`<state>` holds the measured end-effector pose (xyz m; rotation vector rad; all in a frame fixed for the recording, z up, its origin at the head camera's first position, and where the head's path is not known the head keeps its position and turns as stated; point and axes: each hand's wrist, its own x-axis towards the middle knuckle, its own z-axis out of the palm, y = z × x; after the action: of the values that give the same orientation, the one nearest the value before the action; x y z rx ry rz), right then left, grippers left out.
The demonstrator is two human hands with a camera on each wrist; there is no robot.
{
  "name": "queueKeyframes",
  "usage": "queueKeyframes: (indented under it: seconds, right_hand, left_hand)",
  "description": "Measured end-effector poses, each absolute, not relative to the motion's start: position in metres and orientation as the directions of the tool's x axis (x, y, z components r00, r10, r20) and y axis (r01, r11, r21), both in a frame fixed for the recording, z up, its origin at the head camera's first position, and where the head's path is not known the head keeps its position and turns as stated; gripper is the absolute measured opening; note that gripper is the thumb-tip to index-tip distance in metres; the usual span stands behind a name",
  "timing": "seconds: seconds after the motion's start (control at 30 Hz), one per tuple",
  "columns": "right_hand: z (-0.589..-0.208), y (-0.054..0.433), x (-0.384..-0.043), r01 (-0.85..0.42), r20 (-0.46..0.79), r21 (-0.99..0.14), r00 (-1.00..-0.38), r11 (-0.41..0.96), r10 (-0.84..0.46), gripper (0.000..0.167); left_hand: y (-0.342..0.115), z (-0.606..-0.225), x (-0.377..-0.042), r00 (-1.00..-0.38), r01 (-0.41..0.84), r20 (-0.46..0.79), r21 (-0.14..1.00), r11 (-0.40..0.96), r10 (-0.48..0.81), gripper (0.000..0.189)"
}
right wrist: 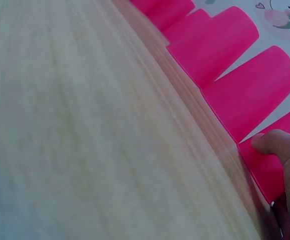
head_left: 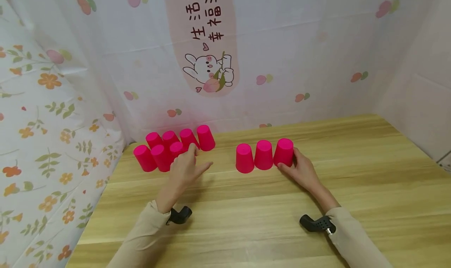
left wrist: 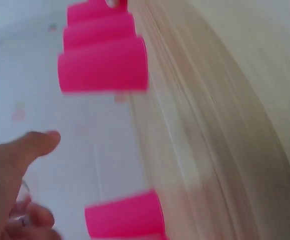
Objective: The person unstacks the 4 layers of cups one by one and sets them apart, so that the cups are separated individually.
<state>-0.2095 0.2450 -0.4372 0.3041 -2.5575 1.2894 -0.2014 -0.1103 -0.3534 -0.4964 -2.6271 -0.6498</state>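
Note:
Three upside-down pink cups stand in a row right of centre in the head view. My right hand (head_left: pixel 304 172) holds the rightmost cup (head_left: pixel 284 152) low on its side; in the right wrist view the thumb (right wrist: pixel 272 142) presses on its wall. Beside it are the middle cup (head_left: pixel 263 155) and the left cup (head_left: pixel 244 158) of that row. My left hand (head_left: pixel 183 170) is raised near the other group of pink cups (head_left: pixel 162 158), its thumb spread, with nothing held. It partly hides one cup (head_left: pixel 176 147) there.
Several cups of the left group stand in two uneven rows, with one cup (head_left: pixel 206 138) at its right end. The wooden table (head_left: pixel 239 221) ends at a printed curtain (head_left: pixel 299 64) behind and a floral cloth (head_left: pixel 53 142) on the left.

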Motion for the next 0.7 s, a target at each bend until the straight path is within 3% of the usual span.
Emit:
queueKeyframes:
  seconds: [0.13, 0.27, 0.47, 0.7]
  right_hand:
    - [-0.438, 0.247, -0.209, -0.287, 0.312, -0.756, -0.948, 0.588, -0.063, 0.058]
    - [-0.439, 0.246, -0.209, -0.275, 0.290, -0.763, -0.954, 0.585, -0.070, 0.058]
    - [-0.439, 0.244, -0.210, -0.267, 0.284, -0.769, -0.957, 0.581, -0.065, 0.057]
    - [-0.437, 0.245, -0.210, -0.269, 0.286, -0.767, -0.956, 0.582, -0.065, 0.057]
  left_hand:
    - [-0.083, -0.358, -0.206, -0.847, 0.518, 0.418, 0.512, 0.685, 0.328, 0.041]
    - [-0.058, -0.365, -0.210, -0.873, 0.487, 0.338, 0.635, 0.599, 0.352, 0.042]
    - [-0.028, -0.374, -0.218, -0.892, 0.427, 0.246, 0.735, 0.527, 0.381, 0.067]
    - [-0.017, -0.378, -0.224, -0.901, 0.410, 0.268, 0.783, 0.468, 0.341, 0.063]
